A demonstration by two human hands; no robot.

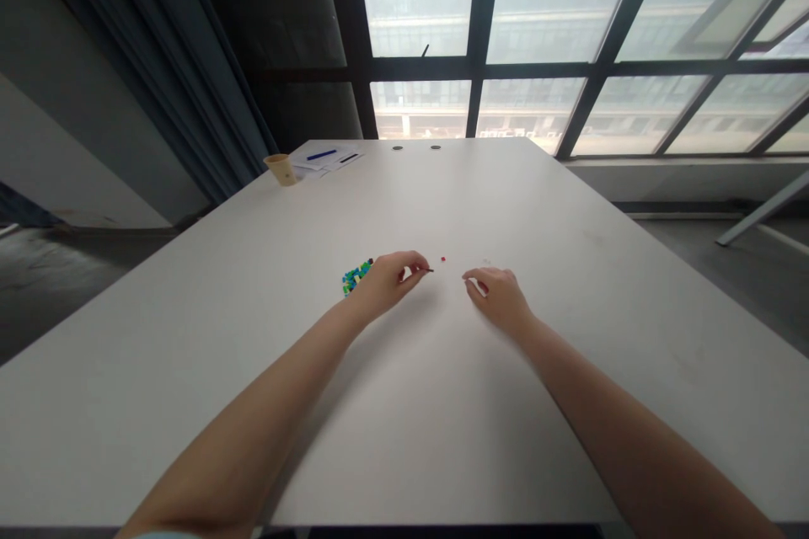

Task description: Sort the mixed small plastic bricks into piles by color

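Note:
My left hand [393, 276] is over the middle of the white table [404, 404], its thumb and forefinger pinching a tiny dark piece [431, 270] that sticks out to the right. Partly hidden behind this hand lies a heap of tiny blue, green and yellow bricks [354, 276]. Just beyond the fingertips, a small red piece [443, 258] rests alone on the tabletop. Across a short gap, my right hand [499, 296] has its thumb and forefinger curled close together; anything between them is too small to make out.
A tan paper cup [281, 170] stands at the table's far left edge. Beside it are white papers [325, 162] with a blue pen [321, 155] on top. Two round grey discs [398, 148] sit near the far edge. Faint clear bits [486, 261] lie beyond my right hand.

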